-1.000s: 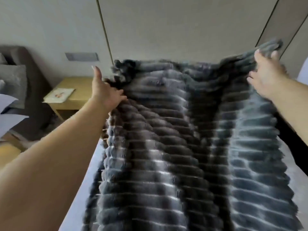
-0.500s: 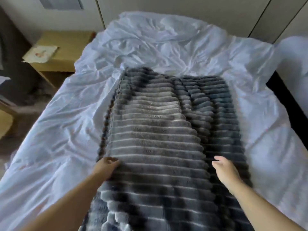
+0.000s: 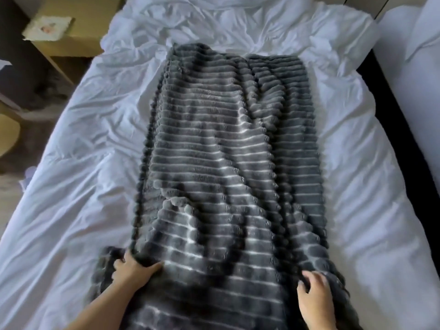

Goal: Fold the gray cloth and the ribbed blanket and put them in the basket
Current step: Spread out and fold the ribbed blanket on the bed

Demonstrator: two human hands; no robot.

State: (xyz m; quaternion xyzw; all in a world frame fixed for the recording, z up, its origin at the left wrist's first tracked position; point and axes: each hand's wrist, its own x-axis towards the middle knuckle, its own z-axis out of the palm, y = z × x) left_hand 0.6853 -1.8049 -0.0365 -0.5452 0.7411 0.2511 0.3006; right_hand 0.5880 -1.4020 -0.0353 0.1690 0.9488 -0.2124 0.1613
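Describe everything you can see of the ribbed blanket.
The ribbed blanket is dark gray plush with crosswise ribs catching pale highlights. It lies lengthwise as a long, rumpled strip on the wrinkled white bed sheet. At its near end the left hand grips the left edge and the right hand grips the right side.

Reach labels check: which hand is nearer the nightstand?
Left. The left hand grips the ribbed blanket at its near-left edge, on the nightstand side; the right hand at the near-right edge, farther away.

- Left hand [image 3: 133, 267]: forearm bare, thumb stretched out, fingers curled round an edge of the ribbed blanket [image 3: 226, 151].
- Right hand [image 3: 314, 296]: back turned up, fingers bent down, gripping the same blanket.
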